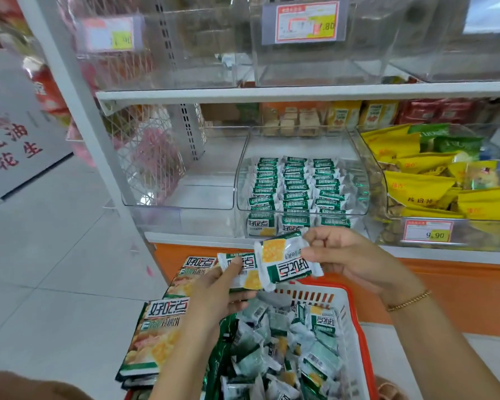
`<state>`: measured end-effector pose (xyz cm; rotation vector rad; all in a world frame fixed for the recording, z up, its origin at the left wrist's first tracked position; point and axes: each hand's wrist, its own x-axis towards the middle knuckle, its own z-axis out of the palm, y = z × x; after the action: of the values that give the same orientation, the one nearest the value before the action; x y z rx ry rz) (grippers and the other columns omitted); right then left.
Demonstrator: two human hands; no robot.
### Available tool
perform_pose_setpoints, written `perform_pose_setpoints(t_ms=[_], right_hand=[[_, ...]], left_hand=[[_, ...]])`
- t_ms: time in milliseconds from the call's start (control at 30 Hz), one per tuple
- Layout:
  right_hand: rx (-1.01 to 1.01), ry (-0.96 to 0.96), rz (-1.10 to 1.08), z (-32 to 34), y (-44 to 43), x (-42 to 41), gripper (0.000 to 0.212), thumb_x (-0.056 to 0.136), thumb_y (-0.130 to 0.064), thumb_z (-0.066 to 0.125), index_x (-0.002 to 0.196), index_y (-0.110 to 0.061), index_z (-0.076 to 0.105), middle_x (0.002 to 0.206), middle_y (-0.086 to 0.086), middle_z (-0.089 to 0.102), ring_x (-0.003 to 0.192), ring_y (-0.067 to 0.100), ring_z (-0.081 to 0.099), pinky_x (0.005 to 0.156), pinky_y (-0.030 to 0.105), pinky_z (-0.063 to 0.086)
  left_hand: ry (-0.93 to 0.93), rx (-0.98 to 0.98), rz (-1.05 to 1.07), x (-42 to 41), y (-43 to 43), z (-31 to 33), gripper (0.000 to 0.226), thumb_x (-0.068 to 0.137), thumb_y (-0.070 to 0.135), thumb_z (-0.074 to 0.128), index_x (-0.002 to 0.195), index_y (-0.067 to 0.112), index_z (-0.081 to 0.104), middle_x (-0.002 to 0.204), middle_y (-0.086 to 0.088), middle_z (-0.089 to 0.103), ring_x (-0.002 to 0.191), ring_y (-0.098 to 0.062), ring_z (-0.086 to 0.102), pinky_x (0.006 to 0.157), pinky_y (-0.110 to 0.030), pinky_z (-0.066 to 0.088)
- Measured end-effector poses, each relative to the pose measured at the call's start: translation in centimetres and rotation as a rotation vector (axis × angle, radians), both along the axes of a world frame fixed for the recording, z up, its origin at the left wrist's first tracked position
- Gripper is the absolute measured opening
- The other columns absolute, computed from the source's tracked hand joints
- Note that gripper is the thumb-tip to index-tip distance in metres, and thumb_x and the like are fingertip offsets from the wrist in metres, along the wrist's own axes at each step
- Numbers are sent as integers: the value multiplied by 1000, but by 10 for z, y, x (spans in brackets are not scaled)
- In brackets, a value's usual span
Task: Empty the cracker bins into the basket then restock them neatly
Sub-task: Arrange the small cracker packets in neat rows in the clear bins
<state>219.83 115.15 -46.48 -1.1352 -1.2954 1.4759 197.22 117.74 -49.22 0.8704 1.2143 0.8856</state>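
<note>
Shelf bins (pixel 302 183) stand far; near, above the basket (pixel 347 310), left hand (pixel 223 290) and right hand (pixel 347 255) each pinch a cracker packet (pixel 286 262).

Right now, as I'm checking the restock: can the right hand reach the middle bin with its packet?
Probably yes: the right hand, pinching a packet, hovers before the middle bin, whose top is open; nothing lies between.

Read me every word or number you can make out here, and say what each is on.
"9.90": lower right price tag.
".80": upper price tag; rest unreadable.
"好吃点": large bags left of the basket.
"花生": white box, far left.
Upper left tag and packet small print: too blurred.
</note>
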Motion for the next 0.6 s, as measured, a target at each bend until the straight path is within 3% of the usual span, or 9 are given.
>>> perform_pose_setpoints(t_ms=[67, 100, 167, 267, 367, 433, 500, 600], right_hand=[[62, -116, 21, 7, 1, -5, 11, 85, -18, 70, 92, -13, 64, 82, 7, 65, 73, 22, 56, 61, 17, 43], [102, -193, 23, 11, 2, -7, 7, 89, -13, 64, 96, -11, 64, 85, 1, 69, 78, 13, 62, 67, 16, 46], [174, -368, 52, 20, 6, -11, 10, 90, -12, 63, 99, -13, 67, 89, -6, 69, 80, 3, 62, 71, 13, 45], [185, -564, 190, 35, 15, -21, 10, 87, -16, 69, 97, -19, 71, 79, -12, 66, 69, 0, 59, 66, 12, 42], [162, -705, 287, 43, 27, -32, 10, 85, -23, 73, 95, -23, 72, 75, 4, 65, 65, 17, 55, 65, 26, 43], [130, -756, 324, 45, 33, -37, 10, 82, -22, 76, 92, -22, 71, 81, 6, 69, 68, 14, 60, 69, 26, 47], [90, -767, 322, 49, 38, -41, 12, 80, -17, 78, 89, -20, 70, 78, -3, 69, 67, 4, 61, 69, 19, 48], [103, -782, 267, 58, 44, -45, 17, 75, -18, 81, 90, -15, 73, 72, -11, 68, 64, -2, 61, 68, 18, 49]], left_hand=[[33, 23, -47, -1, -2, 4, 24, 84, 31, 68, 94, 10, 61, 94, 3, 69, 66, -25, 70, 55, -29, 55], [60, 40, -75, -1, -4, 9, 17, 85, 31, 68, 84, 15, 60, 90, 5, 67, 65, -25, 69, 59, -32, 56], [116, 85, -160, -2, -5, 12, 18, 84, 32, 68, 77, 20, 57, 81, 6, 64, 62, -23, 67, 67, -37, 54], [186, 97, -324, -2, -1, 14, 30, 84, 37, 66, 93, 9, 66, 82, -1, 69, 62, -21, 67, 64, -32, 57], [174, 38, -458, 3, 0, 14, 41, 89, 41, 58, 111, 6, 62, 110, -13, 65, 72, -23, 71, 63, -25, 56], [103, 13, -503, 5, 0, 16, 48, 89, 48, 53, 122, 13, 56, 123, -3, 58, 84, -24, 72, 74, -29, 58], [33, 18, -557, 3, 6, 16, 68, 81, 61, 51, 133, 17, 50, 134, -6, 54, 96, -26, 70, 90, -38, 54], [40, 85, -702, -2, 14, 23, 74, 71, 66, 60, 127, 19, 51, 133, -4, 53, 101, -14, 68, 100, -41, 48]])
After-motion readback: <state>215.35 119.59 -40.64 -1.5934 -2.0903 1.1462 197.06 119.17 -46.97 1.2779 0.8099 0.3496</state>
